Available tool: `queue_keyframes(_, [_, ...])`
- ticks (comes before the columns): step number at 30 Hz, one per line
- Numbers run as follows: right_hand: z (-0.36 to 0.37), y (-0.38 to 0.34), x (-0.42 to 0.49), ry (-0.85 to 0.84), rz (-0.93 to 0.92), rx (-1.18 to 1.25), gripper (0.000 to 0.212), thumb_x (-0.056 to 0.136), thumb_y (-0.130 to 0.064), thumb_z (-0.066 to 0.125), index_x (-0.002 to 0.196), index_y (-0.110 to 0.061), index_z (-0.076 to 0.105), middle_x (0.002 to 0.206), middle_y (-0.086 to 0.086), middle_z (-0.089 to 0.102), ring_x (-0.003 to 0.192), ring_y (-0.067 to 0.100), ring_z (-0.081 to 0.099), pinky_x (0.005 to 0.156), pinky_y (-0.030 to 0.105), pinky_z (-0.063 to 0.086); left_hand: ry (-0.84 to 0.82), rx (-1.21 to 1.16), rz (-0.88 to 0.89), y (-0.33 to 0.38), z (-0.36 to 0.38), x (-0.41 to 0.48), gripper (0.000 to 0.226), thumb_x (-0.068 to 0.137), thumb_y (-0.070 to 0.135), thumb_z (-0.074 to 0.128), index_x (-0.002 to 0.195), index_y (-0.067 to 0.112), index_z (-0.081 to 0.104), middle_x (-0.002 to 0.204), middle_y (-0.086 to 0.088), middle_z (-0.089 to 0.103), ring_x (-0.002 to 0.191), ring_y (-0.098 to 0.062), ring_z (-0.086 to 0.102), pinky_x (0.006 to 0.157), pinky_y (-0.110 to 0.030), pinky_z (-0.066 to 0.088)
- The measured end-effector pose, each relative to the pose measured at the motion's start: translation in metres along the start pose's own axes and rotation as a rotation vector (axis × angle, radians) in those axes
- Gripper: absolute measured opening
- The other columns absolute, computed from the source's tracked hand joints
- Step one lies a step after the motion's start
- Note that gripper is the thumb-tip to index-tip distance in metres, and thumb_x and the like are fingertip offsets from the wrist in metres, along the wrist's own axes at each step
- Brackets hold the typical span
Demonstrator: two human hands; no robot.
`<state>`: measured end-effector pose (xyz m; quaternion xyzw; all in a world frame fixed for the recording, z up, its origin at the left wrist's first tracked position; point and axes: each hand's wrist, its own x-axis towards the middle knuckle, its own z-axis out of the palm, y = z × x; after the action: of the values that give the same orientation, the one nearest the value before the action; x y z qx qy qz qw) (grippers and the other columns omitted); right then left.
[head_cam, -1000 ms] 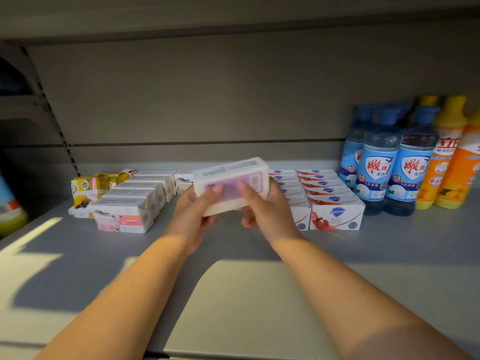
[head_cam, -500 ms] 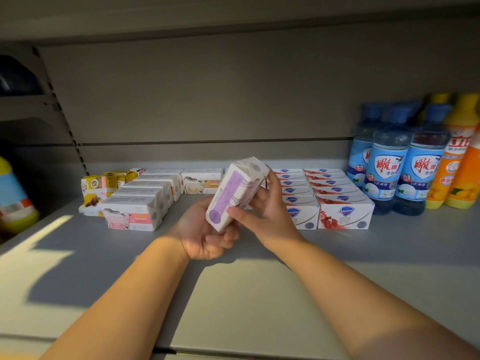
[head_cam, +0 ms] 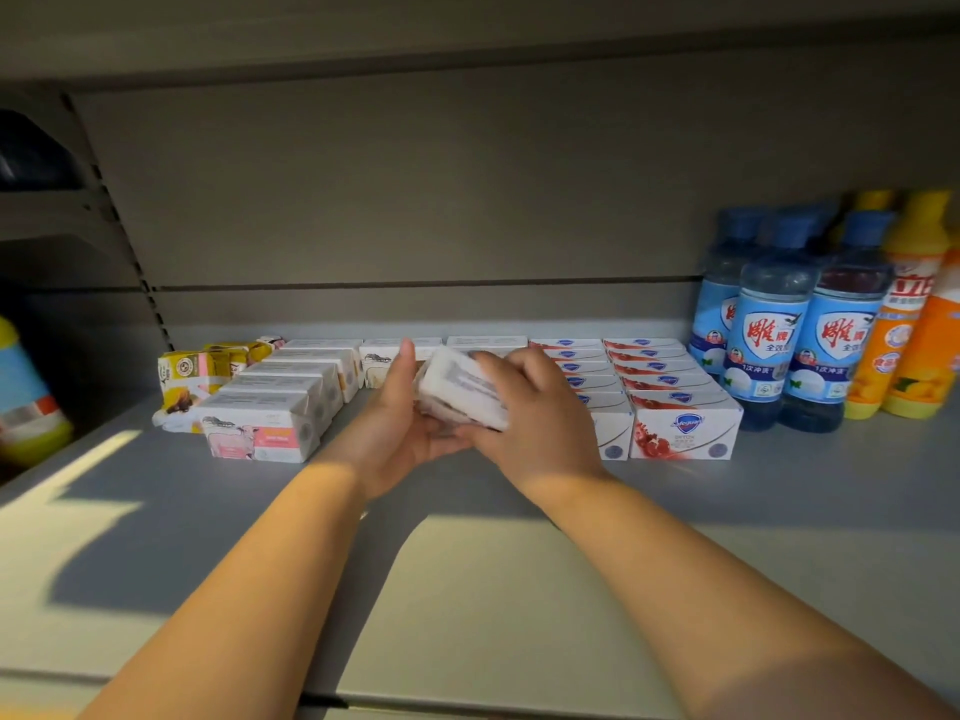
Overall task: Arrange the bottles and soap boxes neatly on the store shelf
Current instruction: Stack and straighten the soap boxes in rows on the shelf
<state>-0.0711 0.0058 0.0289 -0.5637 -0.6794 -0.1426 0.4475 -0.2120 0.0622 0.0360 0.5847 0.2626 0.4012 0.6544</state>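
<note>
White card soap box with purple print, tilted, is held clear of the grey shelf between both hands, near the middle of the view. Left hand lies beneath it, palm up, fingers curled under the box's lower face and thumb upright against its left end. Right hand is on top, fingers curled over the upper face and far edge – a firm two-handed grip.

Behind the box, at twelve o'clock, single white boxes stand along the back wall. At nine o'clock a row of white-and-pink boxes runs front to back; just beyond it, at ten o'clock, yellow boxes lie in a looser heap. At three o'clock two tidy rows of white boxes with red print run front to back, the nearer row partly hidden by the right hand. Farther out at two o'clock stand blue bottles, upright and touching – orange bottles stand just beside them. One blue-and-yellow bottle sits at the far left edge, blurred.
</note>
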Motion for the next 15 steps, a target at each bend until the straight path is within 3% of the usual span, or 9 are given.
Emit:
queue_keyframes(2, [-0.001,-0.003,0.001,0.178,-0.220,-0.088,0.057,0.056,-0.011,0.081,0.111,-0.014,0.068,0.089,0.009,0.061,0.080,0.029,0.061,0.068,0.035,0.052,-0.027,-0.137,0.042,-0.003,0.004,-0.004,0.069,0.079,0.067,0.041,0.106,0.011,0.070,0.112,-0.016,0.068,0.107,-0.026,0.064,0.083,-0.036,0.055])
queue_keyframes(4, [0.000,-0.004,0.003,0.230,-0.341,-0.042,0.059,0.065,-0.007,0.069,0.122,-0.017,0.059,0.091,0.008,0.064,0.086,0.027,0.058,0.079,0.036,0.047,0.023,-0.207,0.120,-0.004,0.005,-0.006,0.055,0.083,0.057,0.048,0.098,0.009,0.070,0.098,-0.014,0.070,0.095,-0.024,0.067,0.075,-0.033,0.055])
queue_keyframes(6, [0.000,-0.002,0.003,0.205,-0.403,0.057,0.061,0.073,-0.007,0.064,0.129,-0.019,0.044,0.099,0.007,0.064,0.096,0.020,0.050,0.092,0.027,0.036,0.057,-0.281,0.170,-0.003,0.004,-0.006,0.041,0.081,0.045,0.053,0.098,0.009,0.061,0.088,-0.012,0.070,0.086,-0.024,0.068,0.069,-0.032,0.055])
queue_keyframes(8, [-0.001,0.000,0.000,0.204,-0.308,0.254,0.069,0.067,-0.007,0.076,0.125,-0.021,0.042,0.102,0.000,0.060,0.098,0.015,0.048,0.093,0.017,0.033,0.064,-0.397,0.165,-0.004,0.003,-0.005,0.029,0.077,0.035,0.057,0.094,0.012,0.060,0.084,-0.009,0.070,0.079,-0.024,0.069,0.061,-0.029,0.055])
queue_keyframes(11, [-0.004,-0.008,-0.002,0.198,0.090,0.690,0.087,0.048,-0.016,0.091,0.114,-0.039,0.039,0.099,-0.019,0.053,0.093,0.003,0.055,0.084,0.012,0.043,-0.013,-0.637,0.001,-0.011,0.007,-0.005,0.031,0.075,0.031,0.062,0.092,0.008,0.073,0.094,-0.009,0.073,0.079,-0.020,0.071,0.055,-0.024,0.056])
queue_keyframes(13, [-0.003,-0.012,-0.004,0.188,0.195,0.777,0.080,0.045,-0.024,0.089,0.106,-0.044,0.042,0.095,-0.024,0.058,0.091,-0.004,0.058,0.080,0.015,0.048,-0.101,-0.779,-0.181,-0.015,0.010,-0.007,0.043,0.072,0.028,0.068,0.109,0.005,0.069,0.103,-0.011,0.071,0.081,-0.022,0.071,0.058,-0.029,0.059])
queue_keyframes(15, [-0.002,-0.017,-0.006,0.138,0.169,0.763,0.068,0.048,-0.028,0.084,0.100,-0.048,0.046,0.096,-0.034,0.058,0.092,-0.008,0.058,0.080,0.014,0.048,-0.128,-0.779,-0.241,-0.017,0.007,-0.006,0.056,0.065,0.024,0.079,0.116,0.006,0.064,0.106,-0.012,0.069,0.081,-0.024,0.071,0.059,-0.033,0.060])
